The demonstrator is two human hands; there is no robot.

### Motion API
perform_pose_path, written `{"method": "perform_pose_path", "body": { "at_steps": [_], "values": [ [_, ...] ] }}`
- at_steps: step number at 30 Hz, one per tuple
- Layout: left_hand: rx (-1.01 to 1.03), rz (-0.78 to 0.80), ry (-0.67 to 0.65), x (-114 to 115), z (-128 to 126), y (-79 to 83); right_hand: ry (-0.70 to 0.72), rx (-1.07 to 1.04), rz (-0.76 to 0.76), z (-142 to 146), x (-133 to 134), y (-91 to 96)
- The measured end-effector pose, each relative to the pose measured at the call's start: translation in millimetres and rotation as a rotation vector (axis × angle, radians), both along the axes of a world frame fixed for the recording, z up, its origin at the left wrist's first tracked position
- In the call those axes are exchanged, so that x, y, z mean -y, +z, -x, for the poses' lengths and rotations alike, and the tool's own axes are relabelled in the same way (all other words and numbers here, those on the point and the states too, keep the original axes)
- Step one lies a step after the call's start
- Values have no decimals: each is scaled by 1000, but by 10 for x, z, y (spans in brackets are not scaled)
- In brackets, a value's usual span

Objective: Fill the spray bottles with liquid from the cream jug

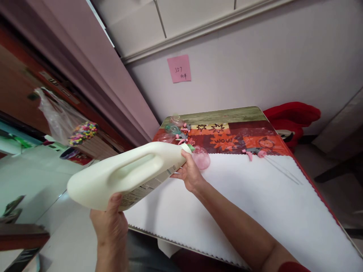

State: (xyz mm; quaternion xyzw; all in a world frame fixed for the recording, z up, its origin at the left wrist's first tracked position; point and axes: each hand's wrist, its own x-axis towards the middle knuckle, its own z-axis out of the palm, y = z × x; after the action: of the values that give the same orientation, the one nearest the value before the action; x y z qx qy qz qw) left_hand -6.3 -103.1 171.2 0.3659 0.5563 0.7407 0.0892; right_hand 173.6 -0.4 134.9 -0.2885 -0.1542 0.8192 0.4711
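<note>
A large cream-white detergent jug (138,166) with a molded handle lies tilted in the air, its mouth end towards the table. My left hand (110,223) grips the jug near its base, thumb on top. Closed around the neck end is my right hand (190,172). A green spout (190,147) shows at the jug's mouth, right by a clear pink bottle (202,159) standing on the table. Whether spout and bottle touch, I cannot tell. Farther right rests a pink and grey spray trigger head (252,152) with a long clear tube (283,170).
More clear bottles (172,129) and pink-grey trigger heads (183,135) stand behind the jug. White sheeting (244,211) covers the near part of the patterned table (241,115). A plastic bag (59,113) hangs at left. A red item (289,115) lies beyond the table's right edge.
</note>
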Motion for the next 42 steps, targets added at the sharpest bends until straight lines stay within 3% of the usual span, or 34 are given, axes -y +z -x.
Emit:
{"method": "perform_pose_path", "body": {
  "at_steps": [42],
  "values": [
    [-7,33,58,-7,-8,37,8,-12,5,3,13,13]
  ]
}}
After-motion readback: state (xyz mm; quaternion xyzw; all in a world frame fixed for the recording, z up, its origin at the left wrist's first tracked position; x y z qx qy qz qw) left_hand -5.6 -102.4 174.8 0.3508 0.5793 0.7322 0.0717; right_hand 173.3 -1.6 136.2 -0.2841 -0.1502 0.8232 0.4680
